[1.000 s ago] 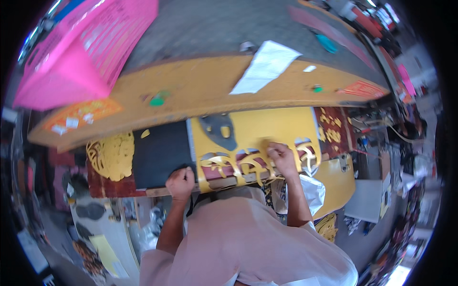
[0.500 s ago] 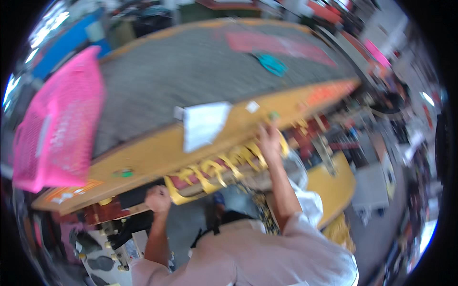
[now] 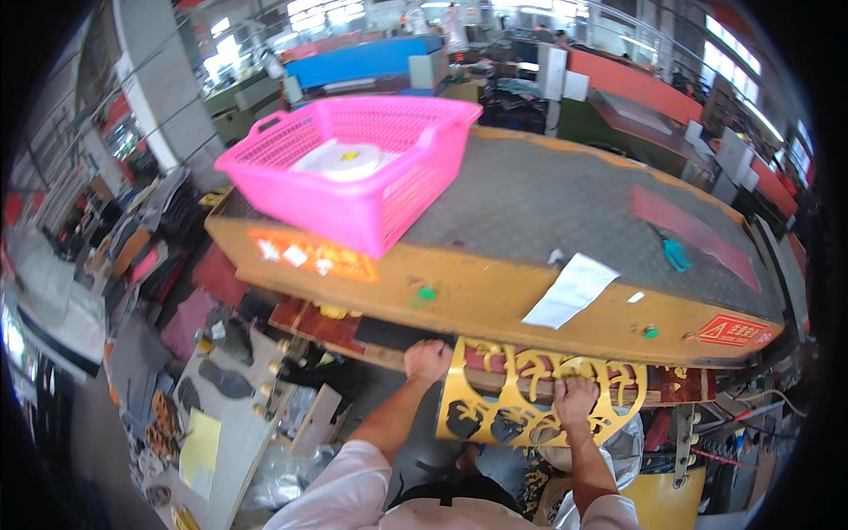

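A yellow sheet [image 3: 477,424] full of cut-out holes hangs over the front edge of the red-brown board [image 3: 680,386] under the machine's yellow beam. My right hand [image 3: 576,399] is closed on the sheet's right half, its fingers curled over the strips between the holes. My left hand [image 3: 428,360] makes a fist by the sheet's upper left corner, at the board's edge. A small dark bit shows at its fingers; what it holds, if anything, is hidden.
On the grey machine top stands a pink basket [image 3: 424,190] with a white roll inside. Teal-handled scissors [image 3: 676,254], a red translucent sheet [image 3: 689,231] and a white paper [image 3: 572,290] lie farther right. Green buttons [image 3: 427,293] dot the beam. Left is a table [image 3: 256,371] with dark sole-shaped pieces.
My view has swung left, bringing the whole basket in. My right hand has come from the beam by a green button down onto the yellow sheet. My left hand stays by the sheet's left end.
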Demonstrator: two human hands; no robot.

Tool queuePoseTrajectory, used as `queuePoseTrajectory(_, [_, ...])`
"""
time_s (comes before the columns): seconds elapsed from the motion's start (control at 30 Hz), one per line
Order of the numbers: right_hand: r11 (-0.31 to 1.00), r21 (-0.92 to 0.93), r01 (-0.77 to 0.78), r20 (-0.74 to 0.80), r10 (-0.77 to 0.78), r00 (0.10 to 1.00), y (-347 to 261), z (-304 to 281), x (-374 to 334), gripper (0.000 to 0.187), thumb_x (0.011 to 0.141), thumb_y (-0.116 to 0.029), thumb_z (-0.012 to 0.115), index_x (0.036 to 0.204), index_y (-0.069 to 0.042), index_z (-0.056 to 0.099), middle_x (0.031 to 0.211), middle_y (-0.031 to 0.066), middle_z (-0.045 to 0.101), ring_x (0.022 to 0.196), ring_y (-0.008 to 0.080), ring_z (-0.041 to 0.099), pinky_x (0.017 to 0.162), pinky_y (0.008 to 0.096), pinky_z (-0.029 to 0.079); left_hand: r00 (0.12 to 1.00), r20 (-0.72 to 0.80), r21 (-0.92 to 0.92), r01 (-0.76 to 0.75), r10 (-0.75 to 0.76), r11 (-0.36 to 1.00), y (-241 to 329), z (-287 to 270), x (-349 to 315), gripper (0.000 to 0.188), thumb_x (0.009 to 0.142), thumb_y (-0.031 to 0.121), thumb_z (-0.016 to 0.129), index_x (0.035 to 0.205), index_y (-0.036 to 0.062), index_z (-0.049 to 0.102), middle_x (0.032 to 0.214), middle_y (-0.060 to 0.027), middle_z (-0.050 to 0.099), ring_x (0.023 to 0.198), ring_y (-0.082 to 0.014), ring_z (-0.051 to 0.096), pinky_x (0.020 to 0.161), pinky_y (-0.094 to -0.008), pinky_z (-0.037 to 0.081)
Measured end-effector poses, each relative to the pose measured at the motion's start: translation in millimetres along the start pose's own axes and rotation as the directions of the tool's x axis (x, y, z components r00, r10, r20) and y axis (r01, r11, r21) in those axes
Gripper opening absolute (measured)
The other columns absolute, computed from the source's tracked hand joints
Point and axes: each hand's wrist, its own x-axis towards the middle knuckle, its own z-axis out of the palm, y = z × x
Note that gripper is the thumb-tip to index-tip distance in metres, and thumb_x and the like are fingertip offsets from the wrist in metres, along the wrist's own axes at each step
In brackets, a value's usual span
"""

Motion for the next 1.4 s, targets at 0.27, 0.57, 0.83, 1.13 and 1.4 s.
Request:
queuePoseTrajectory(0.27, [0.995, -0.086, -0.04, -0.029, 0.038, 0.999, -8.4, -8.5, -37.0, 0.034, 0.096, -0.042, 0.067, 0.091, -0.01, 0.076, 0.096, 0.0134, 0.073, 0.1, 0.0363, 0.064, 0.094, 0.0516, 0.046, 1.0, -0.029, -0.028, 0.002, -0.003, 1.0, -9.9, -5.3, -36.8, 0.024, 0.086, 0.033, 0.065, 0.073, 0.0133, 0.073, 0.082, -0.0114, 0.075, 0.081, -0.0357, 0.071, 0.074, -0.0505, 0.058])
queuePoseTrajectory(0.57, [0.996, 0.055, -0.072, -0.067, 0.076, 0.995, -34.0, -55.7, -140.2, 0.024, 0.092, -0.032, 0.075, 0.08, -0.011, 0.074, 0.083, 0.0089, 0.067, 0.089, 0.0324, 0.063, 0.088, 0.0471, 0.044, 0.993, -0.026, -0.001, -0.116, 0.116, 0.993, -5.0, -68.0, -140.4, 0.028, 0.092, 0.025, 0.067, 0.069, 0.0095, 0.065, 0.076, -0.0122, 0.069, 0.074, -0.0359, 0.067, 0.068, -0.0509, 0.054])
queuePoseTrajectory(0.83, [0.428, 0.716, -0.552, 0.152, 0.676, 0.721, 47.5, -112.3, -174.1, 0.024, 0.103, -0.024, 0.071, 0.099, -0.001, 0.073, 0.079, -0.0028, 0.064, 0.067, 0.0035, 0.054, 0.057, 0.0225, 0.044, 0.99, 0.022, -0.047, -0.139, 0.14, 0.989, -6.7, -99.5, -224.8, 0.025, 0.091, 0.017, 0.07, 0.07, 0.0066, 0.062, 0.072, -0.0135, 0.063, 0.065, -0.0367, 0.062, 0.061, -0.0494, 0.051])
queuePoseTrajectory(1.13, [0.807, -0.102, -0.581, 0.27, 0.585, 0.765, 229.2, -81.2, -59.1, 0.056, 0.097, -0.044, 0.061, 0.13, 0.0, 0.07, 0.108, 0.0294, 0.075, 0.105, 0.0483, 0.072, 0.093, 0.0548, 0.056, 0.977, 0.131, -0.296, 0.201, -0.169, 0.934, 4.0, -100.5, -216.2, 0.018, 0.104, 0.012, 0.061, 0.105, -0.0014, 0.073, 0.099, -0.0189, 0.075, 0.092, -0.0335, 0.073, 0.084, -0.0423, 0.057])
queuePoseTrajectory(1.4, [0.702, -0.313, -0.64, 0.285, 0.712, 0.642, 261.1, -30.1, -8.5, 0.073, 0.1, -0.06, 0.05, 0.136, 0.002, 0.066, 0.123, 0.0376, 0.07, 0.124, 0.0507, 0.065, 0.107, 0.0528, 0.052, 0.843, 0.385, -0.5, 0.533, -0.377, 0.682, 40.9, -38.4, -136.5, 0.054, 0.115, 0.031, 0.047, 0.155, -0.0042, 0.049, 0.157, -0.0248, 0.054, 0.143, -0.0356, 0.056, 0.12, -0.0383, 0.041])
